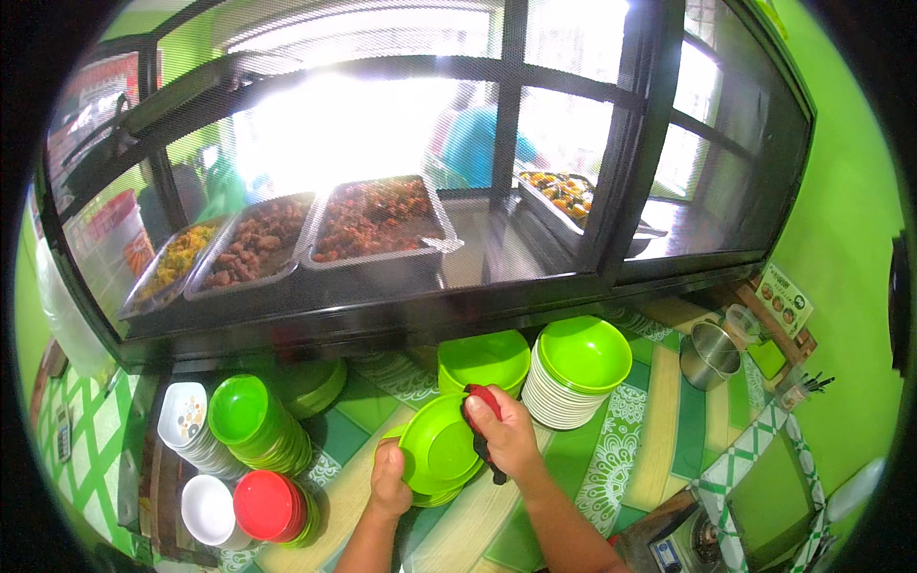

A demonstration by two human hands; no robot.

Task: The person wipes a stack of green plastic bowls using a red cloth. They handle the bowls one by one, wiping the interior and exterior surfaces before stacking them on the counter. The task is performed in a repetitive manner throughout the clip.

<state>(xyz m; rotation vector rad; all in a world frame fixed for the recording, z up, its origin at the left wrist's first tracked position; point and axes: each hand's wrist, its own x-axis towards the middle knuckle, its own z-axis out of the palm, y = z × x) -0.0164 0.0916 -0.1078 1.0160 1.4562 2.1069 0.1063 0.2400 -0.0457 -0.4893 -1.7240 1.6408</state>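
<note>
My left hand (391,474) grips a lime-green plastic bowl (445,445) by its left side, tilted with its inside towards me. My right hand (510,435) is closed on a red and black cloth (482,398), pressed at the bowl's right rim. More green rims (435,498) show just below the held bowl; how many cannot be told. Beyond it stands another lime-green bowl (481,362). To the right of that is a tall stack of bowls (566,394), white-sided lower down, with a green one on top (584,351).
Stacked green bowls (240,410), white dishes (183,415), red bowls (265,505) and a white bowl (208,510) stand at left. A screened display case (372,308) with food trays (376,218) spans the back. A steel pot (709,354) sits right. A person (469,147) is beyond the case.
</note>
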